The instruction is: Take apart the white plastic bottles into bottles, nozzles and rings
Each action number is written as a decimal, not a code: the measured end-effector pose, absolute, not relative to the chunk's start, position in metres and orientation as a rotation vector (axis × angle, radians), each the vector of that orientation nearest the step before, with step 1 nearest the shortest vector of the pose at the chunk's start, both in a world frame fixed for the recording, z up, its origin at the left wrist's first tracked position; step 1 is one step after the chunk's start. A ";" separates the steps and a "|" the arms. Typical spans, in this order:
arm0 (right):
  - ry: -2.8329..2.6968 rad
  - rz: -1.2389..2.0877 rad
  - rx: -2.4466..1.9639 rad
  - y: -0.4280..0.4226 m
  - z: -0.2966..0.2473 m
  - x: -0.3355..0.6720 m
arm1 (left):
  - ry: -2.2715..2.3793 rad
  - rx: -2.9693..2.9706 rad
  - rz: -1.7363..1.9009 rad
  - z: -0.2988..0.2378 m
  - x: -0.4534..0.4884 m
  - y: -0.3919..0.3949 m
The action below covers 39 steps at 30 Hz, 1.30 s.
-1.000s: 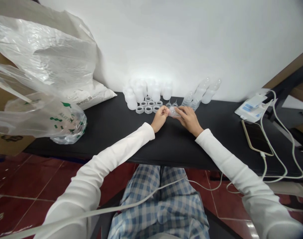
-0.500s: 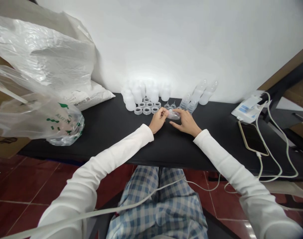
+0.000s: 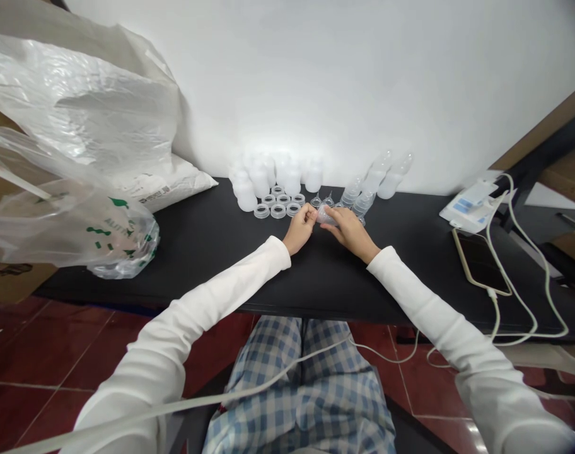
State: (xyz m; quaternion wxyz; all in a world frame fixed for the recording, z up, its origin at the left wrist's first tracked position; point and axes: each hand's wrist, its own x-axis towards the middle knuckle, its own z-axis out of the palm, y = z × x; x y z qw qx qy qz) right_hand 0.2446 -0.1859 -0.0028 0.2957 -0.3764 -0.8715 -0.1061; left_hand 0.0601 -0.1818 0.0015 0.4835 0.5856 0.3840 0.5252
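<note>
Between my hands, low over the black table, lies a clear domed baby bottle cap [image 3: 325, 215] on its side. My right hand [image 3: 352, 232] wraps thumb and fingers around its dome. My left hand [image 3: 301, 228] pinches its left end; whether a ring or teat sits there is hidden by the fingers. Just left of the hands, several translucent collar rings [image 3: 278, 210] lie in rows. Behind the fingers are small clear teats [image 3: 328, 199]. Stacked clear caps [image 3: 364, 203] lean at the right. White baby bottles [image 3: 246, 194] stand grouped behind the rings.
A clear plastic bag [image 3: 121, 236] with green print and a large white sack [image 3: 93, 107] fill the left side. At the right, a phone [image 3: 482, 261] is plugged into a white cable [image 3: 496, 315] beside a white box [image 3: 470, 205]. The wall [image 3: 339, 82] rises behind the bottles.
My right hand has closed from a loose, spread hold to a tighter grip around the cap, with its thumb drawn in. My left hand stays at the cap's left end.
</note>
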 end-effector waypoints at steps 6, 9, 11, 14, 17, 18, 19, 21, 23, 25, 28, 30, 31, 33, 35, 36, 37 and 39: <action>-2.430 -0.351 -0.892 -0.184 -0.004 0.251 | 0.950 1.279 1.235 0.007 0.060 -0.184; -2.525 -0.295 -0.787 -0.184 -0.004 0.256 | 0.985 1.167 1.175 0.009 0.061 -0.186; -2.563 -0.283 -0.694 -0.184 -0.004 0.258 | 0.998 1.110 1.145 0.010 0.061 -0.186; -2.561 -0.297 -0.633 -0.184 -0.004 0.260 | 0.968 1.101 1.152 0.010 0.061 -0.185; -2.553 -0.308 -0.684 -0.185 -0.003 0.258 | 0.940 1.155 1.194 0.008 0.060 -0.183; -2.551 -0.314 -0.712 -0.186 -0.002 0.257 | 0.941 1.174 1.209 0.007 0.059 -0.182; -2.543 -0.325 -0.739 -0.187 -0.001 0.254 | 0.942 1.189 1.225 0.006 0.059 -0.181; -2.505 -0.361 -0.773 -0.189 0.001 0.250 | 0.938 1.208 1.245 0.004 0.058 -0.180; -2.426 -0.373 -0.792 -0.191 0.002 0.246 | 0.925 1.226 1.249 0.001 0.059 -0.179; -2.300 -0.351 -0.848 -0.192 0.002 0.244 | 0.915 1.255 1.245 -0.001 0.060 -0.179; -2.165 -0.316 -1.046 -0.191 0.000 0.247 | 0.912 1.308 1.255 -0.001 0.061 -0.181; -2.175 -0.305 -1.145 -0.191 -0.001 0.249 | 0.935 1.326 1.267 -0.001 0.061 -0.182; -2.193 -0.303 -1.160 -0.191 -0.002 0.249 | 0.951 1.325 1.267 0.000 0.061 -0.183; -2.224 -0.322 -1.134 -0.192 0.000 0.249 | 0.970 1.302 1.249 0.002 0.060 -0.182; -2.274 -0.375 -1.079 -0.193 0.002 0.248 | 0.967 1.257 1.232 0.003 0.059 -0.181; -2.312 -0.408 -1.049 -0.194 0.004 0.249 | 0.962 1.232 1.227 0.004 0.059 -0.181; -2.355 -0.445 -1.018 -0.194 0.006 0.250 | 0.957 1.208 1.220 0.005 0.059 -0.180; -2.441 -0.521 -0.956 -0.195 0.008 0.253 | 0.950 1.172 1.187 0.008 0.059 -0.180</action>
